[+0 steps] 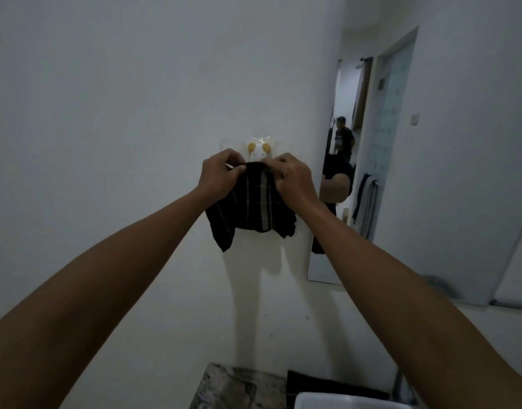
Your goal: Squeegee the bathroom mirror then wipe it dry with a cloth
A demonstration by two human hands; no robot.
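On the white wall (106,113) (mirror (430,172) at three o'clock), left hand (220,177) and right hand (293,180) both pinch the dark striped cloth (250,208) at the white-and-yellow plastic hook (258,150)

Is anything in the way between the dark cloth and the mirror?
Nothing visible. Both hands, left hand and right hand, hold the dark striped cloth at the white wall hook. Only bare white wall lies between it and the frameless mirror to the right.

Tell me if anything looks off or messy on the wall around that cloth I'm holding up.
The wall below the dark cloth carries a pale yellowish patch running down toward the counter, unlike the grey-white paint around it. The cloth hangs bunched and uneven, its left corner lower. Nothing looks spilled or broken.
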